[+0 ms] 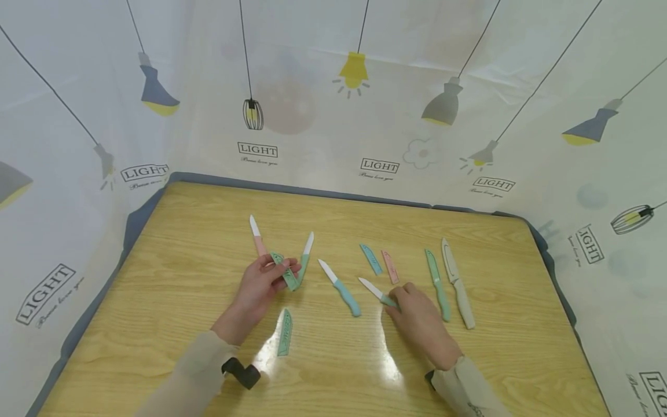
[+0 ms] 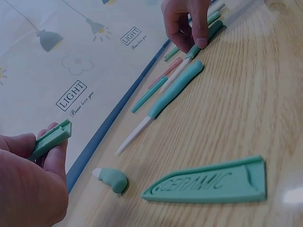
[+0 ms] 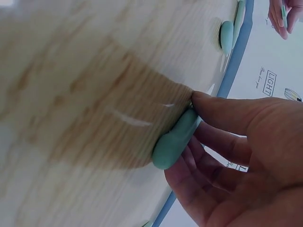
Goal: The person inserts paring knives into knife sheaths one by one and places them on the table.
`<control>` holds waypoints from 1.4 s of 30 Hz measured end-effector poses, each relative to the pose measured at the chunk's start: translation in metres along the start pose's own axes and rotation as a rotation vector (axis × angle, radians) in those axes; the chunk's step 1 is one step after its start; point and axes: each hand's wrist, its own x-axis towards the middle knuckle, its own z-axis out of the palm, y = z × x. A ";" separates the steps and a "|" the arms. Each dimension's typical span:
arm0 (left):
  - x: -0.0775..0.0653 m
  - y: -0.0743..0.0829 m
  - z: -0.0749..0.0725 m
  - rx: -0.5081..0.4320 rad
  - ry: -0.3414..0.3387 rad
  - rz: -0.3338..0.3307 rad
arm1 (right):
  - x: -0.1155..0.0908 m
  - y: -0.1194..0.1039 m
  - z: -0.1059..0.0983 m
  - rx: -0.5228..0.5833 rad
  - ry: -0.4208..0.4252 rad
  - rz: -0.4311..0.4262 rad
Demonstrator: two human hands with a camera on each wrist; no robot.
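Note:
My left hand [image 1: 255, 292] pinches a green knife sheath [image 2: 53, 141] between thumb and fingers, above the table. Behind that hand lies a pink-handled knife [image 1: 260, 246], partly covered by the fingers, and beside it a green-handled knife [image 1: 307, 246] with a white blade. My right hand [image 1: 419, 324] grips the green handle [image 3: 176, 139] of another small knife with thumb and fingers; its white blade [image 1: 370, 286] points away to the left. A blue-handled knife [image 1: 346, 297] lies between the hands. Nearer to me is a green sheath [image 2: 208, 182] lettered CERAMIC.
A blue sheath [image 1: 371, 259] and a pink sheath [image 1: 389, 267] lie beyond my right hand. To its right are a green knife [image 1: 440, 295] and a larger, pale knife [image 1: 465, 304], both with covered blades. A lamp-patterned cloth wall [image 1: 312, 150] stands behind the wooden table [image 1: 208, 214].

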 end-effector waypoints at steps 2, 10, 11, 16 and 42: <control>0.001 -0.001 0.000 -0.002 0.005 -0.005 | 0.000 0.000 0.000 0.009 0.004 -0.005; 0.002 -0.002 0.002 -0.018 0.028 -0.019 | 0.001 -0.001 0.001 0.019 0.012 -0.006; 0.002 -0.002 0.002 -0.019 0.033 -0.019 | 0.001 0.000 0.001 0.021 0.007 0.002; 0.002 -0.002 0.004 -0.036 0.048 -0.015 | 0.000 0.000 0.000 0.055 -0.031 0.057; 0.005 -0.005 0.019 -0.169 0.065 0.023 | -0.002 -0.013 -0.010 0.371 0.120 -0.110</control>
